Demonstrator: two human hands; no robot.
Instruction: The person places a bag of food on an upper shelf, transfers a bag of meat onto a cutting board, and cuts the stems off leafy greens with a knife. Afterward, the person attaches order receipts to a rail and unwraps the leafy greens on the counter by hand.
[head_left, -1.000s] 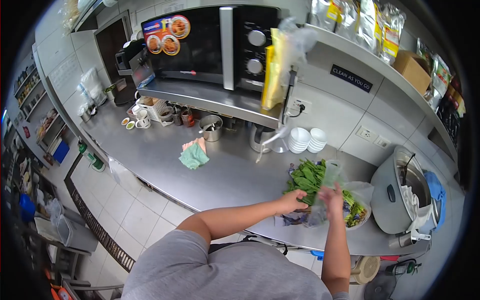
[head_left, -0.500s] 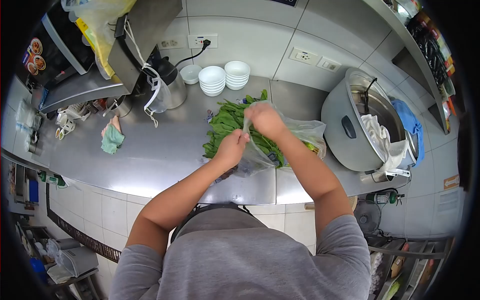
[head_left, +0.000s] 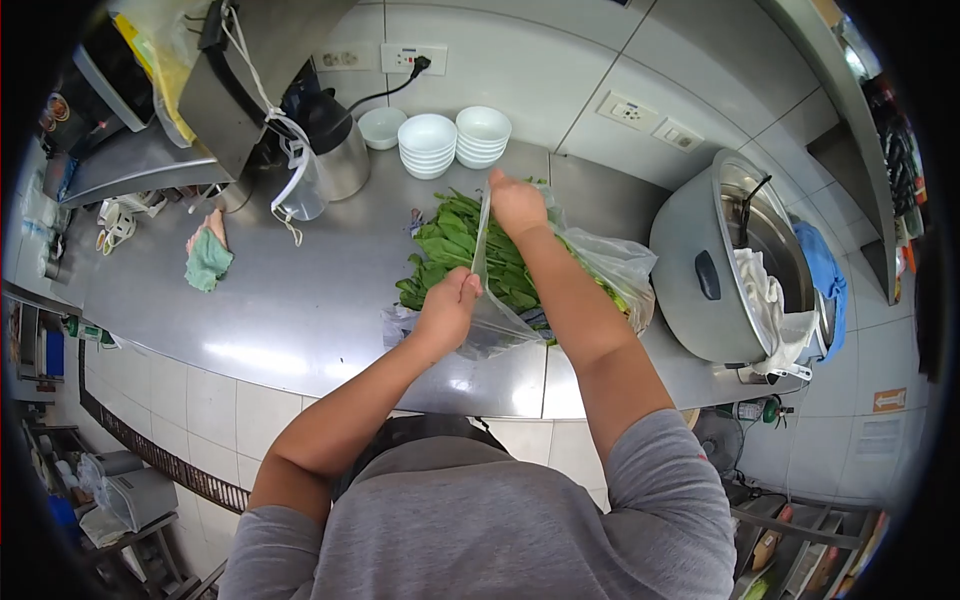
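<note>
A heap of leafy greens (head_left: 455, 245) lies on the steel counter in front of me, partly inside a clear plastic bag (head_left: 615, 262). My left hand (head_left: 447, 312) is closed on the near part of the bag's edge, thumb on top. At the far part of that edge my right hand (head_left: 516, 205) is closed too, pinching the plastic. Between the two hands the edge runs taut over the leaves. The stems point right, into the bag, and my right forearm hides some of them.
Two stacks of white bowls (head_left: 427, 146) and a single bowl (head_left: 382, 128) stand by the wall. At right sits a large grey pot (head_left: 690, 290) with cloths on its rim. A steel jug (head_left: 338, 160) and a green cloth (head_left: 208, 260) are on the left of the steel counter (head_left: 290, 310).
My right hand has moved away from me, to the far side of the greens, and my left hand slightly nearer and left. The bag's edge between them is now stretched straight.
</note>
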